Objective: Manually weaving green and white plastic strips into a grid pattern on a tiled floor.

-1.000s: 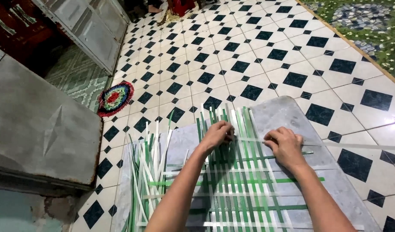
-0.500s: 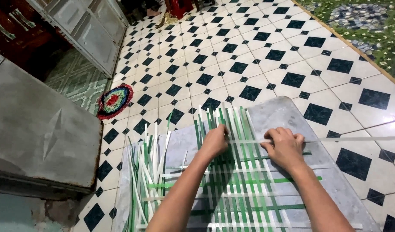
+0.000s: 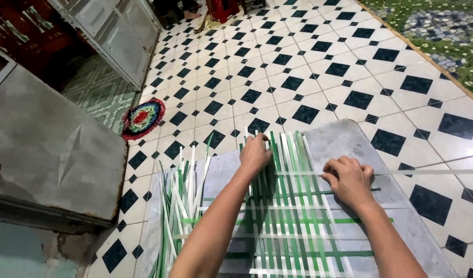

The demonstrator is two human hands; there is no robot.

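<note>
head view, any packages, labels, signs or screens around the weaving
None in view: only green and white strips woven on a grey board under the left hand and right hand, a round multicoloured mat, and the tiled floor.

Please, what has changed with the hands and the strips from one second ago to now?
The left hand slid slightly toward the far ends of the upright strips. The right hand stayed fisted on the horizontal white strip, which now reaches farther right across the tiles. The woven mat and grey board lie as before.
</note>
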